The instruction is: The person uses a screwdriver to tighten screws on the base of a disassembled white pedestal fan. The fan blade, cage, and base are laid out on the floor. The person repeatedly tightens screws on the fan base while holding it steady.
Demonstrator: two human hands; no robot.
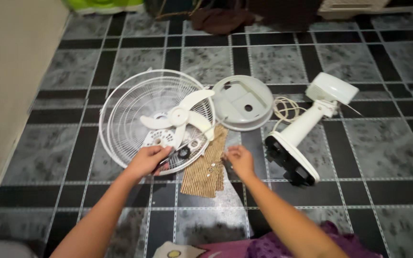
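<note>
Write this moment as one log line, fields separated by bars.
left hand: on grille rim | right hand: at cloth edge | blade: on grille

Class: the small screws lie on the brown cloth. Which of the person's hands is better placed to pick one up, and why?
Probably the right hand: its fingertips rest at the brown cloth's edge beside the screws, while the left hand is over the fan guard.

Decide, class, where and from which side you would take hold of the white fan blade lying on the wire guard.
Probably the round hub of the fan blade, pinched from straight above. It lies flat on the wire guard, so its three thin blades sit close against the wires, while the hub looks raised and open. The left hand is nearest; the right hand is over the brown cloth.
</note>
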